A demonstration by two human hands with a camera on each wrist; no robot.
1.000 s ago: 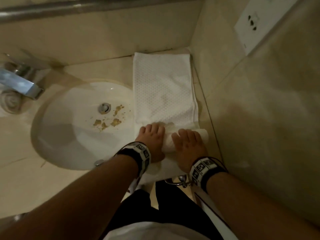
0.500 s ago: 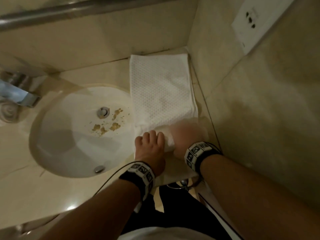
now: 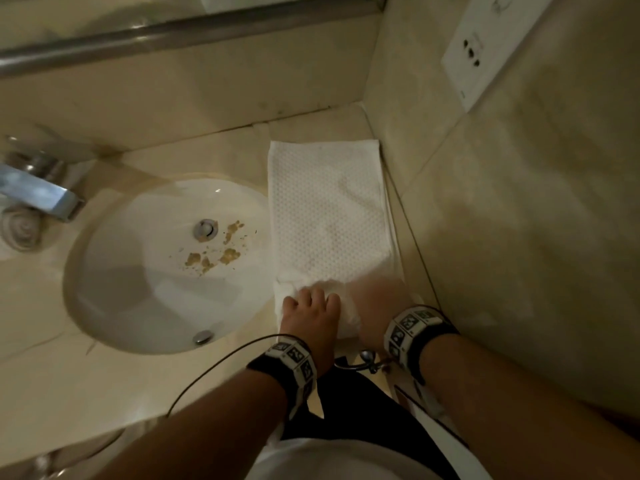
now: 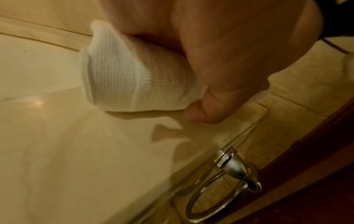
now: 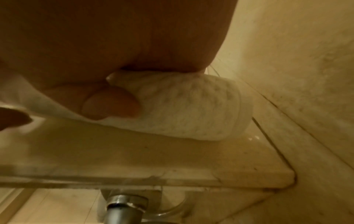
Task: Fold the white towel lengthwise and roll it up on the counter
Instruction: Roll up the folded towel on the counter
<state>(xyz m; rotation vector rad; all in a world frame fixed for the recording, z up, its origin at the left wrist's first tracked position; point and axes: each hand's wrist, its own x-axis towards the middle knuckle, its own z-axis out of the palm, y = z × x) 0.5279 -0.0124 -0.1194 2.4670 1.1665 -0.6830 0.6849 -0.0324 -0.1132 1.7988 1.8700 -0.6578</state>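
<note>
The white towel (image 3: 329, 209) lies folded in a long strip on the beige counter (image 3: 86, 393), right of the sink. Its near end is wound into a roll (image 3: 348, 318). Both hands sit on that roll side by side. My left hand (image 3: 311, 306) curls over the roll's left part (image 4: 114, 75), with the thumb (image 4: 206, 109) tucked behind it. My right hand (image 3: 375, 303), blurred by motion, covers the right part (image 5: 191, 109), and its thumb (image 5: 111, 104) presses the roll's near side. The fingertips are hidden behind the roll.
The white sink basin (image 3: 114, 282) holds brown crumbs (image 3: 211, 258) near the drain. A chrome faucet (image 3: 38, 192) and another rolled towel (image 3: 19, 230) stand at far left. The side wall (image 3: 519, 237) runs close along the towel's right edge. A metal towel ring (image 4: 226, 181) hangs below the counter's front edge.
Both hands have pushed the roll away from the counter's front edge toward the back wall. The roll has grown thicker and the flat strip shorter. The right hand is still moving.
</note>
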